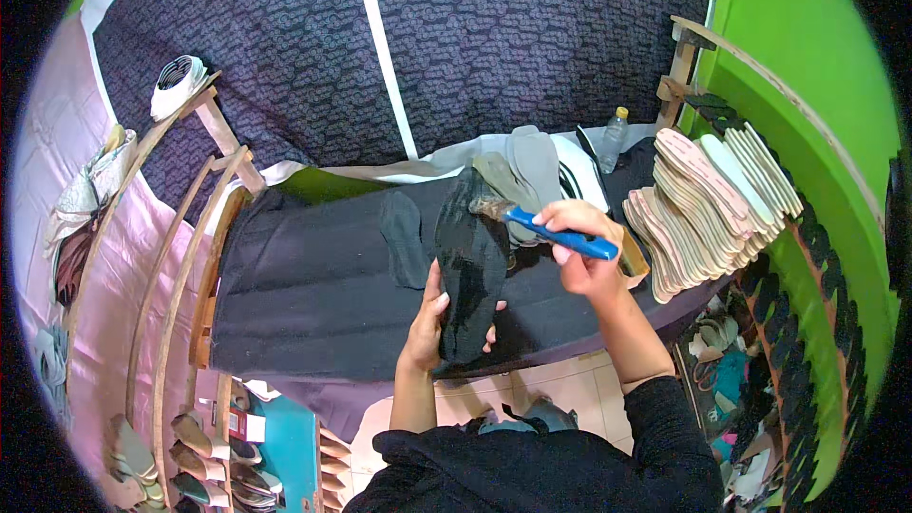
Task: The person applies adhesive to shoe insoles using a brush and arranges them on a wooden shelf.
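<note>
My left hand [427, 331] grips a long black shoe sole [470, 275] from below, thumb at its left edge and fingertips showing at its right. Wet, shiny streaks cover part of the sole's face. My right hand [583, 239] pinches the blue handle of a paintbrush [521, 218], whose bristles touch the sole's upper part. Another dark sole [405, 239] lies flat on the black-covered table [304, 294], left of the held one. Grey sole pieces [534, 163] lie just beyond the brush.
Tall stacks of pale soles [693, 209] stand on the table's right side, near a clear bottle with a yellow cap [615, 140]. Wooden racks curve along the left, with shoes [199, 446] low down. Black soles [807, 304] hang on the right rack. Dark patterned cloth [532, 38] hangs behind.
</note>
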The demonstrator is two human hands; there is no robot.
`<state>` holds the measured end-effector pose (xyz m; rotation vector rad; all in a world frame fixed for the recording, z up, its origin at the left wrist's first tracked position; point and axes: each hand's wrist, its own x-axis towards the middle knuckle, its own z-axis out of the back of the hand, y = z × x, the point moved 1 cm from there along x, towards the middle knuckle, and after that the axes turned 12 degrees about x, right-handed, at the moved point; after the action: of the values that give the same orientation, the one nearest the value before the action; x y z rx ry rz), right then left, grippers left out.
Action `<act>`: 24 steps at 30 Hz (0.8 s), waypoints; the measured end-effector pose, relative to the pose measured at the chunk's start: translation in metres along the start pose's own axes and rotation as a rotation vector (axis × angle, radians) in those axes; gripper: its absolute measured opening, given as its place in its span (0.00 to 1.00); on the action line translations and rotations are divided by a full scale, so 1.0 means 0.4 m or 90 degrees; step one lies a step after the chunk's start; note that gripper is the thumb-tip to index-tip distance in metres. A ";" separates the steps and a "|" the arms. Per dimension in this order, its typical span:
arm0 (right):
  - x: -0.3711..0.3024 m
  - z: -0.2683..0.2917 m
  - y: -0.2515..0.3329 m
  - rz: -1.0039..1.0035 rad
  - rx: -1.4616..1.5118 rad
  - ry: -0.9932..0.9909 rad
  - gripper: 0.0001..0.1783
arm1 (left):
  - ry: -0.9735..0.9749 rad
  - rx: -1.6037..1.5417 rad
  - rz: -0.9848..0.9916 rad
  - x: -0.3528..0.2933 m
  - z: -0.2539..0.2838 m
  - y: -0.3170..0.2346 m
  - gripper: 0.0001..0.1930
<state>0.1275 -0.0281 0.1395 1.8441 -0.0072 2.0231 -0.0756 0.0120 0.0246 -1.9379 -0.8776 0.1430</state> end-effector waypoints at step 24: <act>-0.057 0.011 0.022 0.027 0.019 0.098 0.12 | 0.023 -0.015 -0.017 0.019 -0.006 0.030 0.28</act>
<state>0.1301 -0.0440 0.1207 1.7143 0.0276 2.2007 -0.0627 0.0116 0.0180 -1.9443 -0.8845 0.0815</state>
